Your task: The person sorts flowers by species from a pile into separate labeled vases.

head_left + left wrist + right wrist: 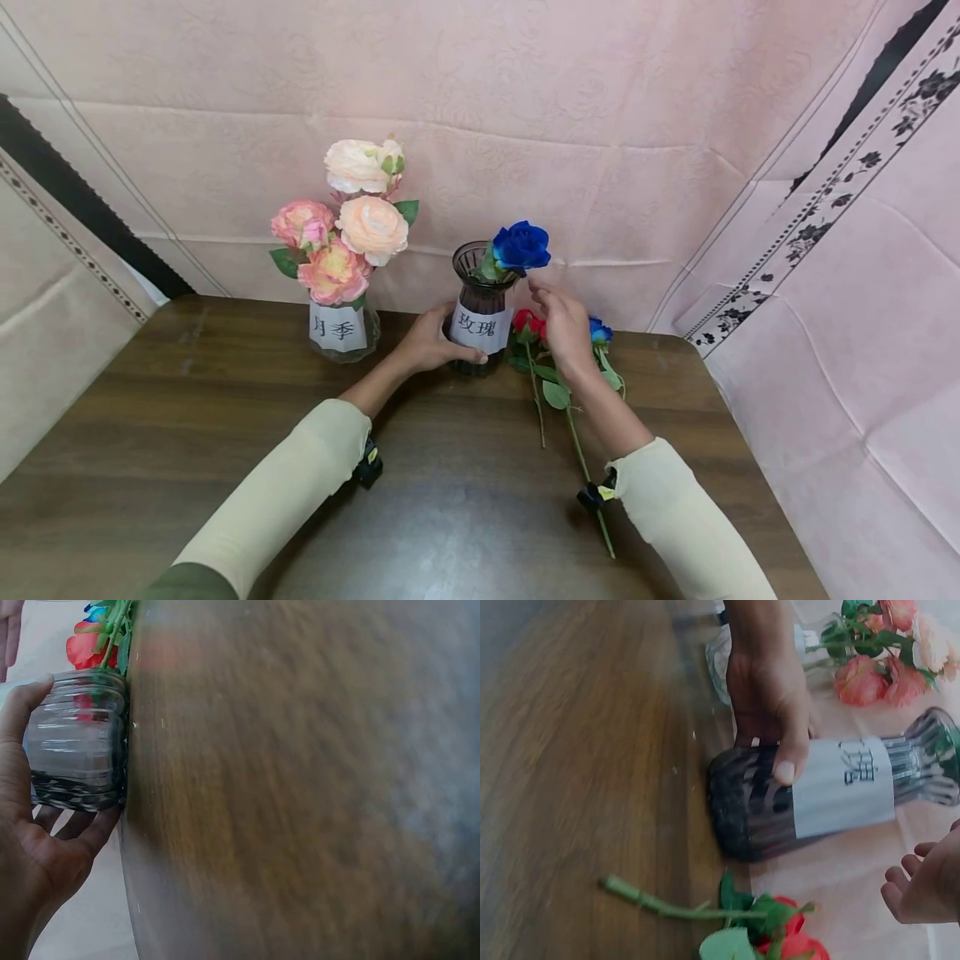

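My left hand (431, 340) grips the lower part of a dark ribbed glass vase (468, 299), its thumb across the front and the other fingers on the far side. The vase stands upright with a white paper label (480, 329) on it. A blue rose (521, 246) stands in it, leaning right over the rim. Just below that bloom, to the right of the vase, my right hand (564, 329) is raised. In the right wrist view its fingers (897, 889) bend loosely around nothing, apart from the glass.
Right of the vase lie a red rose (528, 323) and another blue rose (600, 331), with green stems reaching toward the front. To the left a clear glass vase (372, 330) holds several pink and cream flowers (372, 229). A pink cloth (600, 100) hangs behind the wooden table (225, 400).
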Available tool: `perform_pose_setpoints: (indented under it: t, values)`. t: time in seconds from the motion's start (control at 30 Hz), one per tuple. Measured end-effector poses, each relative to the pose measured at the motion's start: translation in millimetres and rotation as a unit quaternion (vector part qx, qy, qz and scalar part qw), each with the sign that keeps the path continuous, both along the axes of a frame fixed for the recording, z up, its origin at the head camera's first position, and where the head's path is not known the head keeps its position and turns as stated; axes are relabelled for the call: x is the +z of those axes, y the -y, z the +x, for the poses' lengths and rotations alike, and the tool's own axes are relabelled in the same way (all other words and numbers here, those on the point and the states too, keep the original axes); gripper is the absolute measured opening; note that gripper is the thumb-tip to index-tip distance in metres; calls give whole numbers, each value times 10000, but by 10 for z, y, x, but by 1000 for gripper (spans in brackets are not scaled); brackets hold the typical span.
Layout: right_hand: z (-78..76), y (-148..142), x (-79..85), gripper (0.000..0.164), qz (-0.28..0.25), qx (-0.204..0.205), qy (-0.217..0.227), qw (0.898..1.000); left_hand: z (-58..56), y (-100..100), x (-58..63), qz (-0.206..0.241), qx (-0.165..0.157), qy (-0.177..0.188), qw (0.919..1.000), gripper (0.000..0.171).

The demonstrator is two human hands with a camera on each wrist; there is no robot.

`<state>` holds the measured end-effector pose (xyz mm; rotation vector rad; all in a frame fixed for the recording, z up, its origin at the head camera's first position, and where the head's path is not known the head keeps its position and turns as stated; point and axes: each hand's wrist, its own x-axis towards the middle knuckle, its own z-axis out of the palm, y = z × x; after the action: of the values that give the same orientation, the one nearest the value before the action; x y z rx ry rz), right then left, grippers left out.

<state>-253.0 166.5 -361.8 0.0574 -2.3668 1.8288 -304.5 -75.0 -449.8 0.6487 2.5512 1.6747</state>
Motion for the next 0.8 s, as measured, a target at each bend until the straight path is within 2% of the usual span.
perform_pose_setpoints:
  t: [0.17, 0.4, 0.67, 0.8]
  values:
    - [1, -178, -73, 44, -564, -109, 18, 9983, 4, -2, -6, 36, -82, 28, 10000, 80]
    - [20, -435, -140, 44, -1358, -193, -18, 9906, 3, 2, -1, 2, -26, 104, 9999, 84]
    - [110, -765, -207, 50, -1899, 72, 373, 9811, 7, 1, 4, 30, -12, 97, 9999, 85]
    - [145, -910, -240, 47, -2133, 145, 616, 9749, 8, -3, -3, 74, -45, 96, 9999, 83]
